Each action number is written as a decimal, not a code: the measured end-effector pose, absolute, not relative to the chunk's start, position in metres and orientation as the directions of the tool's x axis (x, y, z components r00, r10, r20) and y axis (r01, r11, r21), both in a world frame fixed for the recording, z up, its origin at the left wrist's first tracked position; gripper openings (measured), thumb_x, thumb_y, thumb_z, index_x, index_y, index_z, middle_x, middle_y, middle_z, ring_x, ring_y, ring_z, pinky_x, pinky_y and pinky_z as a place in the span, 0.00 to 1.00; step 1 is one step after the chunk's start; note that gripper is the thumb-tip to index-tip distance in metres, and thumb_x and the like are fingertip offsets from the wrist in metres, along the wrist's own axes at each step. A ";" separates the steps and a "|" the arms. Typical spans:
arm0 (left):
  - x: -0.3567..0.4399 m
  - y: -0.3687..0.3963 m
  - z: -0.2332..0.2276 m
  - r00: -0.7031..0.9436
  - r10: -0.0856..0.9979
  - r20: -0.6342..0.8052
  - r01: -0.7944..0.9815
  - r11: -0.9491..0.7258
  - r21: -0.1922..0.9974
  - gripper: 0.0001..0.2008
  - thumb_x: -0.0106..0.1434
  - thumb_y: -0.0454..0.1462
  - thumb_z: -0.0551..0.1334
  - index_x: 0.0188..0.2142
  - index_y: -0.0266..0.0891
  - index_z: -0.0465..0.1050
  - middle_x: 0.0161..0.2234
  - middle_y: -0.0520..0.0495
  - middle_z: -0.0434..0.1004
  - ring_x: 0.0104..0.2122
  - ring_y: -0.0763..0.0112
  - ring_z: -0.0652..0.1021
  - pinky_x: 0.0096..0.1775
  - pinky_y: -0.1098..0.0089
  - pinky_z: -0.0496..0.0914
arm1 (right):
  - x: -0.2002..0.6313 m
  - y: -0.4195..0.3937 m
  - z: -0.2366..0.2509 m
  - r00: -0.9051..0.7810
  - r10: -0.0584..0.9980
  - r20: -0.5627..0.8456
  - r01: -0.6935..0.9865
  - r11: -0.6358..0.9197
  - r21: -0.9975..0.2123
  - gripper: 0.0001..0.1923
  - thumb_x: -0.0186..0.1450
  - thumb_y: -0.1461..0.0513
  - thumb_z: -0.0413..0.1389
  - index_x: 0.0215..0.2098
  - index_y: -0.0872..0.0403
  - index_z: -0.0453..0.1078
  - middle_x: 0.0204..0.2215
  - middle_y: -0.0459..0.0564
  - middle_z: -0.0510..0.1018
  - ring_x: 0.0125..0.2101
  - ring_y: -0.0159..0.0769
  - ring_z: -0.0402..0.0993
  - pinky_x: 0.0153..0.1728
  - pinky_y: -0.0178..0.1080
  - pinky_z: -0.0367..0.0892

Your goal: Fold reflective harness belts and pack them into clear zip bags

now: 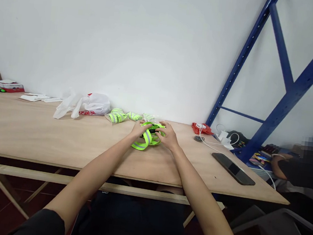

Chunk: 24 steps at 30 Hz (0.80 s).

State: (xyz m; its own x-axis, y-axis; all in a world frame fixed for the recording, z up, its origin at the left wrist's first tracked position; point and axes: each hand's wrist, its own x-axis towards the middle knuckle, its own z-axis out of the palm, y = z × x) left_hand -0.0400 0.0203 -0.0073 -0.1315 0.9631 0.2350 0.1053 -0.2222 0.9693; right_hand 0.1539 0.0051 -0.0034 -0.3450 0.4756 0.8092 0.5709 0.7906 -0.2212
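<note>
A neon yellow-green reflective strap (141,145) with a silver-grey stripe lies in loose loops on the wooden table, close to the wall side. Dark pieces, perhaps buckles, show in the middle of the bundle between my hands. My left hand (138,129) grips the strap's left side with bent fingers. From the right, my right hand (169,137) has its thumb and fingers closed on the same bundle. The fingertips partly hide the dark pieces. Just behind, several similar reflective straps (117,116) lie in clear bags against the wall.
White plastic bags (95,105) and papers (37,97) lie to the left, with a red-and-white box (5,85) beyond. At right are a phone (234,169), a red packet (202,128), cables and a blue rack post (240,63). A person's arm (279,165) rests past it.
</note>
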 end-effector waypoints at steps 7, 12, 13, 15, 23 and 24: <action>-0.040 0.023 -0.011 -0.122 0.961 0.250 0.059 -0.245 0.968 0.27 0.52 0.46 0.73 0.45 0.39 0.64 0.38 0.43 0.77 0.37 0.60 0.79 0.38 0.64 0.72 | 0.151 0.006 -0.007 -0.338 0.505 0.795 0.589 0.772 -0.240 0.08 0.66 0.61 0.58 0.36 0.48 0.80 0.47 0.53 0.77 0.49 0.44 0.74 0.50 0.47 0.71; -0.041 0.019 -0.008 -0.082 0.937 0.341 0.117 -0.330 0.937 0.26 0.52 0.44 0.73 0.45 0.39 0.65 0.40 0.43 0.76 0.40 0.59 0.78 0.41 0.63 0.72 | 0.150 0.005 -0.007 -0.342 0.555 0.758 0.608 0.746 -0.273 0.08 0.67 0.60 0.57 0.38 0.47 0.81 0.49 0.51 0.75 0.42 0.40 0.76 0.44 0.42 0.72; -0.042 0.018 -0.007 -0.070 0.929 0.364 0.138 -0.353 0.925 0.26 0.52 0.44 0.73 0.45 0.39 0.66 0.41 0.42 0.76 0.41 0.59 0.78 0.42 0.62 0.72 | 0.150 0.005 -0.007 -0.351 0.566 0.746 0.611 0.742 -0.276 0.09 0.67 0.60 0.57 0.39 0.47 0.81 0.50 0.51 0.75 0.41 0.40 0.76 0.44 0.43 0.72; -0.043 0.017 -0.008 -0.035 0.910 0.414 0.181 -0.401 0.898 0.26 0.53 0.43 0.72 0.46 0.39 0.66 0.43 0.42 0.76 0.44 0.58 0.78 0.45 0.61 0.71 | 0.150 0.006 -0.007 -0.388 0.583 0.714 0.611 0.742 -0.275 0.10 0.67 0.60 0.57 0.39 0.47 0.81 0.53 0.51 0.73 0.44 0.42 0.75 0.47 0.45 0.71; -0.045 0.011 -0.011 0.102 0.831 0.547 0.356 -0.544 0.760 0.23 0.54 0.42 0.70 0.47 0.40 0.68 0.48 0.42 0.75 0.51 0.54 0.74 0.54 0.56 0.66 | 0.154 0.017 -0.009 -0.591 0.624 0.511 0.551 0.775 -0.308 0.15 0.63 0.65 0.58 0.45 0.47 0.80 0.59 0.50 0.71 0.58 0.49 0.66 0.61 0.52 0.61; -0.045 0.011 -0.010 0.120 0.820 0.559 0.372 -0.559 0.741 0.23 0.54 0.41 0.70 0.47 0.41 0.68 0.48 0.43 0.75 0.51 0.54 0.74 0.55 0.56 0.66 | 0.155 0.018 -0.010 -0.605 0.627 0.490 0.545 0.775 -0.320 0.16 0.63 0.65 0.58 0.47 0.47 0.79 0.58 0.51 0.71 0.58 0.49 0.66 0.61 0.52 0.60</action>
